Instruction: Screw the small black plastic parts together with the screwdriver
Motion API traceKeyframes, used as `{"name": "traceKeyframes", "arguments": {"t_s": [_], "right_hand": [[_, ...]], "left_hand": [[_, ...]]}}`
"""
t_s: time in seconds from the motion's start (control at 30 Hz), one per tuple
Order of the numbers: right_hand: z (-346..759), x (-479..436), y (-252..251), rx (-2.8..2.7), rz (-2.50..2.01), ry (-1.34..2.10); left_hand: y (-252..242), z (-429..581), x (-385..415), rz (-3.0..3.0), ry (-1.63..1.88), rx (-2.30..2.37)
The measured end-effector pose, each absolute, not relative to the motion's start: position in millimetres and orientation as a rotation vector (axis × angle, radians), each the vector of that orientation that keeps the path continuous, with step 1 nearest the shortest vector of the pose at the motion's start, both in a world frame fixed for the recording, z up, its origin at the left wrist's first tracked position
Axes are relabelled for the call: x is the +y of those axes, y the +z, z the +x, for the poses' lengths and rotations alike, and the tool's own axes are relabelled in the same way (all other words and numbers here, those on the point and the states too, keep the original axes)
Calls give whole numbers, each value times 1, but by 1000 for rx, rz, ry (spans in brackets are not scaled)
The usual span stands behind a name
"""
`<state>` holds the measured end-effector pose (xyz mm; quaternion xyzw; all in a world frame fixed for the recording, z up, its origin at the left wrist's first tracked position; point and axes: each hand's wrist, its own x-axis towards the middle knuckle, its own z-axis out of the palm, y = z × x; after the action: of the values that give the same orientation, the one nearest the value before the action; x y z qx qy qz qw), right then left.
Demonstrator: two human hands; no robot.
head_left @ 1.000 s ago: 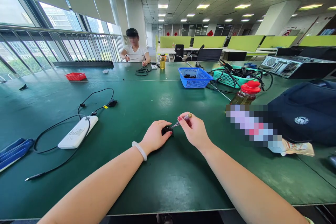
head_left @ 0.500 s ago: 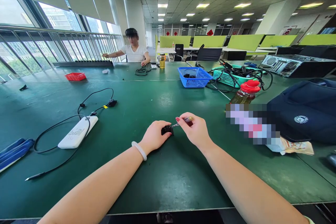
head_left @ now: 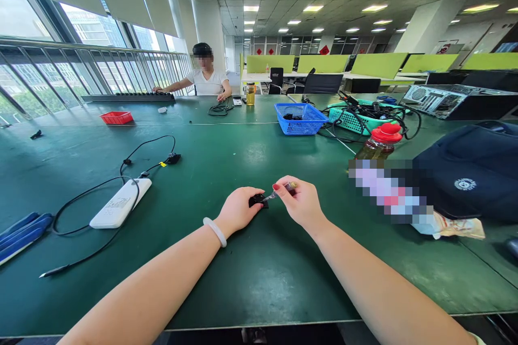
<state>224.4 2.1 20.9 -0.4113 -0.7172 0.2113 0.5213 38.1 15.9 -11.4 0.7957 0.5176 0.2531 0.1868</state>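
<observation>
On the green table [head_left: 251, 280] my left hand [head_left: 238, 209] is closed over a small black part [head_left: 257, 200] and presses it to the surface. My right hand [head_left: 301, 204] pinches a small screwdriver [head_left: 283, 190] with a dark red handle. Its metal tip points left and touches the black part. A white bangle sits on my left wrist.
A white power bank [head_left: 120, 203] with black cables lies at the left, blue items [head_left: 20, 232] at the far left edge. A blue basket [head_left: 300, 117], a green basket of cables [head_left: 356, 116], a red-capped bottle [head_left: 380, 143] and a dark bag [head_left: 469, 172] stand right. Another person [head_left: 204, 78] sits at the far end.
My hands have barely moved; the screwdriver has tilted slightly in my right fingers. The person at the far end has stretched an arm out to the left.
</observation>
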Motion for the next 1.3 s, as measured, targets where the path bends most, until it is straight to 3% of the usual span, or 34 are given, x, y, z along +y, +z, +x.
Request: {"name": "traceKeyframes", "arguments": {"t_s": [0.37, 0.73, 0.83, 1.07, 1.3], "right_hand": [[224, -1, 19, -1921, -868, 322], [213, -13, 15, -2385, -426, -284], [215, -11, 15, -2377, -462, -204], [232, 3, 14, -1930, -808, 432], [231, 3, 13, -1966, -789, 470]], "left_hand": [[-9, 39, 16, 2280, 724, 1418], [-9, 40, 15, 2202, 685, 1506], [-9, 40, 15, 2204, 677, 1505], [-7, 40, 16, 2241, 671, 1484], [-8, 39, 16, 2247, 668, 1469]]}}
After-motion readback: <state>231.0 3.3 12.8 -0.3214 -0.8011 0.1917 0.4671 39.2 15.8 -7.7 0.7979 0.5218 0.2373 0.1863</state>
